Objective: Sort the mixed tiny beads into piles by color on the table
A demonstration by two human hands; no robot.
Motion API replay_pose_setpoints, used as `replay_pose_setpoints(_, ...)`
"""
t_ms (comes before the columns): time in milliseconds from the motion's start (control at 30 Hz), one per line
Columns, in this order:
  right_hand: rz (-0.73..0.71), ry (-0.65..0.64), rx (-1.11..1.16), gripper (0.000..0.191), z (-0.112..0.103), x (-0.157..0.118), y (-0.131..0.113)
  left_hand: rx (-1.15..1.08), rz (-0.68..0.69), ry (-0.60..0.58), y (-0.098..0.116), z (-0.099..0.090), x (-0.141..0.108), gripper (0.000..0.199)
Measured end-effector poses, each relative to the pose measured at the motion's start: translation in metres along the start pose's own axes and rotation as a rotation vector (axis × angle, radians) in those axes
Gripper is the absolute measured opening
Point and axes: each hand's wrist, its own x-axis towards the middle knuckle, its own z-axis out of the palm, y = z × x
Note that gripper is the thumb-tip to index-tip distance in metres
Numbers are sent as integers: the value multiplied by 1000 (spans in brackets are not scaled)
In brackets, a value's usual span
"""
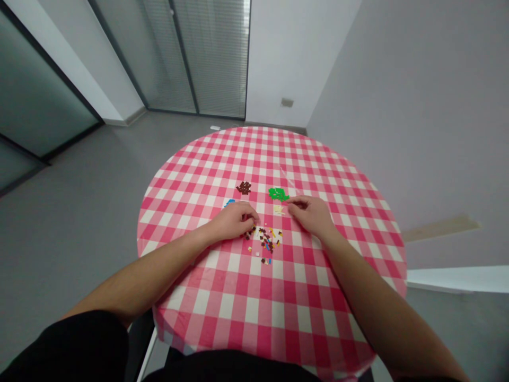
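My left hand [235, 220] curls over the edge of the mixed small pieces [270, 246], and my right hand [312, 213] has thumb and fingers drawn together just beside the green pile [278, 193]; whether either pinches a piece, I can't make out. Four single-colour piles lie around them: the green one, one cream pile [278, 210] just nearer me, one dark brown pile [244, 188] farther off, and one blue pile [229, 202] partly behind my left hand. The pieces are too small to count. Under everything spreads a pink-and-white checked tablecloth [262, 307] on a round table. Beyond are grey floor [99, 212], dark-framed glass panels [218, 58] and one wall plate [287, 102].
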Motion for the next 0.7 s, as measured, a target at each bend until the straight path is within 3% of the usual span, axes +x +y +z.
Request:
replay_pose_setpoints(67, 17, 41, -157, 20, -3, 4, 5, -3, -6, 0, 1, -1, 0, 24)
replay_pose_setpoints(233, 28, -24, -314, 22, -6, 10, 13, -2, -17, -2, 1, -1, -1, 24)
replay_pose_setpoints(700, 91, -66, -316, 23, -9, 15, 24, 16, -5, -4, -1, 0, 0, 23)
